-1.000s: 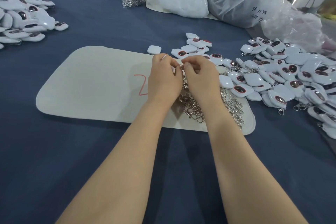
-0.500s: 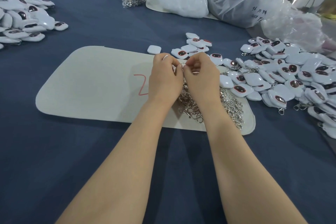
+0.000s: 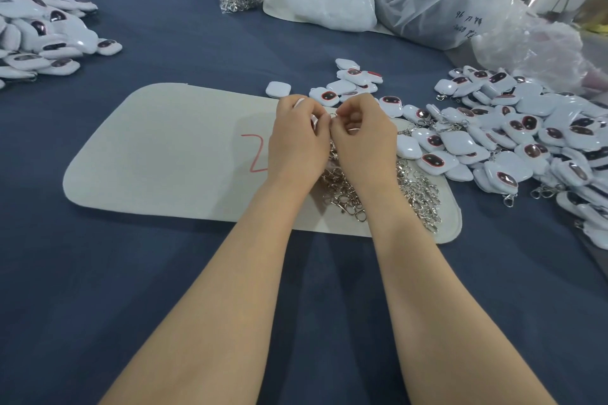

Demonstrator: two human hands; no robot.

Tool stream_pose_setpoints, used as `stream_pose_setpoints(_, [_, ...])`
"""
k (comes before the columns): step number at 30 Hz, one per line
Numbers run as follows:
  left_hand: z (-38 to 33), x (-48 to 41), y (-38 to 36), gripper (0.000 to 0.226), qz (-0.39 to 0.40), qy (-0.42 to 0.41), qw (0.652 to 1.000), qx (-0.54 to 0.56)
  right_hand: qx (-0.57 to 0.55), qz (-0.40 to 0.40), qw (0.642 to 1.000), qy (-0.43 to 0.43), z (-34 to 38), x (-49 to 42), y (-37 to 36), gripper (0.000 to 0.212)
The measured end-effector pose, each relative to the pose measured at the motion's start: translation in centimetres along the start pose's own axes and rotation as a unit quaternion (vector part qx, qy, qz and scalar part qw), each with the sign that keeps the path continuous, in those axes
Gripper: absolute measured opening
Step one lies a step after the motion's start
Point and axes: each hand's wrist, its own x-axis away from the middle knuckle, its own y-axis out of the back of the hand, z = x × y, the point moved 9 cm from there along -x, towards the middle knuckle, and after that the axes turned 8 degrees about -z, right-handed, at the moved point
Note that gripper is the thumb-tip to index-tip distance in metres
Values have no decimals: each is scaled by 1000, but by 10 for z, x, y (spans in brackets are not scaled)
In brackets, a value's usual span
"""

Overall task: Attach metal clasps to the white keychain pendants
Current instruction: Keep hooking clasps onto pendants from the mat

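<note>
Both hands meet knuckle to knuckle over the pale mat (image 3: 164,154). The left hand (image 3: 297,141) curls its fingers round a white pendant (image 3: 314,120), only a sliver showing. The right hand (image 3: 363,138) pinches a small metal clasp (image 3: 334,115) between thumb and forefinger, right at the pendant's edge. That pendant looks light, hard and glossy, likely slippery, so gripping its flat faces seems wise. The clasp looks stiff and tiny, best held by its ring. Just below, the heap of clasps (image 3: 418,187) looks prone to tangling, and the pile of pendants (image 3: 513,128) waits at right.
</note>
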Motion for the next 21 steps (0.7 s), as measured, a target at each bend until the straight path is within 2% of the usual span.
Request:
stream_pose_setpoints(16, [-4, 0, 0, 8, -2, -20, 1000, -3, -1, 22, 1000, 14, 0, -1, -3, 18])
stream_pose_setpoints(21, [-5, -1, -1, 10, 2, -18, 1000, 4, -10, 6, 1000, 4, -4, -3, 1, 15])
